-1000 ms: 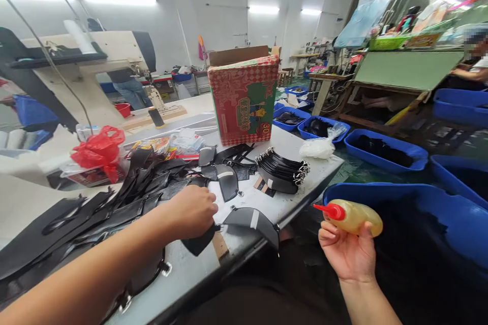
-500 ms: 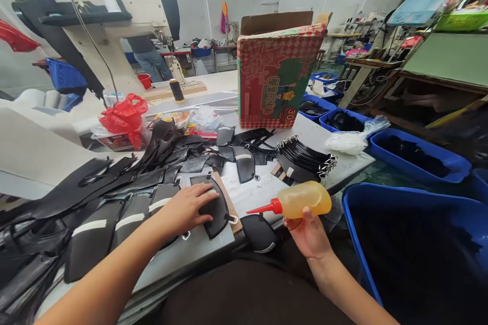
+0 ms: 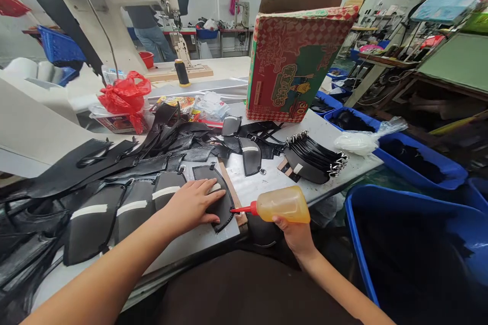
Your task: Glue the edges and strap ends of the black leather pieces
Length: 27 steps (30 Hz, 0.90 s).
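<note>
My left hand [image 3: 192, 208] lies flat with fingers spread on a black leather-like piece [image 3: 224, 207], pressing it on the table. My right hand [image 3: 298, 237] is wrapped round a squeeze bottle [image 3: 284, 204] of yellowish liquid, tilted sideways. Its red nozzle [image 3: 246, 208] points left, with the tip at the right edge of the piece, by a small metal buckle partly hidden there. More black pieces with pale strips [image 3: 89, 228] lie left of my left hand. A similar black piece [image 3: 263, 231] hangs at the table edge below the bottle, partly hidden.
A stack of black pieces with metal clips [image 3: 316, 160] sits at the right. Behind stand a red and green carton [image 3: 293, 66], a red plastic bag [image 3: 127, 94] and a sewing machine [image 3: 129, 15]. A blue bin [image 3: 356, 244] stands right of the table. A person [image 3: 150, 33] is in the background.
My right hand has brought the bottle left, so the nozzle tip now meets the piece's right edge. My left hand stays on the piece. The camera view has shifted slightly.
</note>
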{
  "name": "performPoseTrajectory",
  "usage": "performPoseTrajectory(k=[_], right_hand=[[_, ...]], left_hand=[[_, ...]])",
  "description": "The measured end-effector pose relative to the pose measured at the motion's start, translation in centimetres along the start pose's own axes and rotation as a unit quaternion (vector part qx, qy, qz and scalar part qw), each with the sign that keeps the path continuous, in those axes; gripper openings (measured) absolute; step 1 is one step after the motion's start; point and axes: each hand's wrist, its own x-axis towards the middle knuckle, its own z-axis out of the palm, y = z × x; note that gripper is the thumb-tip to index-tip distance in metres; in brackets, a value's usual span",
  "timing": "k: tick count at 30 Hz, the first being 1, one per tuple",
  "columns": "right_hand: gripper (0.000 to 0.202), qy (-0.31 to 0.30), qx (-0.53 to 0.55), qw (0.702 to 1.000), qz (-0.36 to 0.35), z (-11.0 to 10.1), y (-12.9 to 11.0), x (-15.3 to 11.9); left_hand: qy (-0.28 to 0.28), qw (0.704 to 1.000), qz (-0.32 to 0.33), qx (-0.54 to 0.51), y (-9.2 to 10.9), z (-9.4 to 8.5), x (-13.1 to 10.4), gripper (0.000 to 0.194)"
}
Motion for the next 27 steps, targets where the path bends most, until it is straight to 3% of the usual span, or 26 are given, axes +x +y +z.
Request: performPoseTrajectory(k=[21,27], right_hand=[[0.034,0.011,-0.033,0.999,-0.009,-0.3,1.6,0.5],[0.034,0.013,0.002,1.0,0.0,-0.5,1.4,0.2]], left_hand=[[-0.004,1.0,-0.01,-0.02,0.0,0.2,0.1,0.059],[-0.005,1.0,-0.004,-0.017,0.0,0.1,0.2,0.06]])
